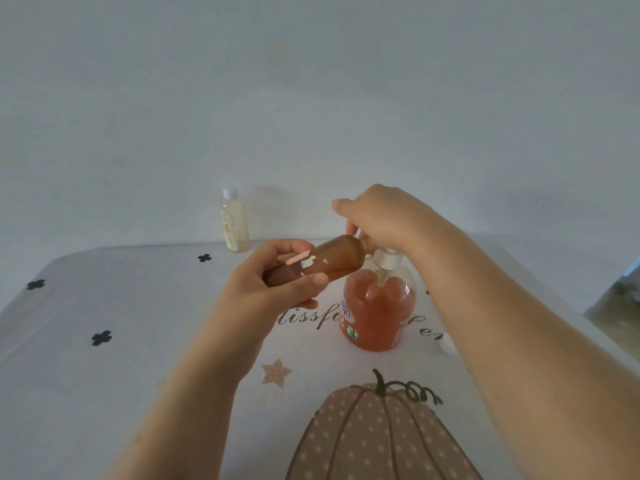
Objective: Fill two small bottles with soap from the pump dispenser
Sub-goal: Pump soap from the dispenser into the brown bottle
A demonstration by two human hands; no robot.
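Pumpkin print (pixel 377 434) covers the near table (pixel 104 375). Beyond it, the left hand (pixel 273 289) grips a brown bottle (pixel 332 259), tilted with its neck at the spout of the dispenser (pixel 377 313), which stands upright, holding orange soap. The right hand (pixel 381 216) curls over its pump head. A capped pale bottle (pixel 234 223) stands at the table's far edge, well apart.

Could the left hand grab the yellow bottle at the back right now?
Probably not yet. The left hand is busy gripping the brown bottle at the pump. Nothing stands between it and the yellow bottle, so once freed it likely could.
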